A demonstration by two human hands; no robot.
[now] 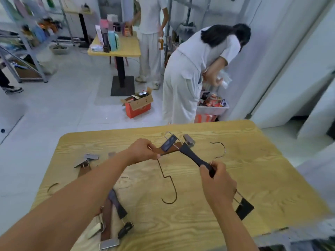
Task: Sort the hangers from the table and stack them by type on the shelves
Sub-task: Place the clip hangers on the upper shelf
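Over the wooden table, my left hand grips a brown wooden clip hanger whose dark wire hook hangs down toward me. My right hand grips a black clip hanger at its middle; its silver hook points away and a black clip sticks out below my wrist. The two hangers cross at their far ends, where metal clips show. More clip hangers lie in a pile at the near left, partly under my left forearm.
Another brown hanger with clips lies at the table's left. Beyond the table a person in white bends over a bin of packets. An orange box and a second table stand on the floor; metal shelves line the left.
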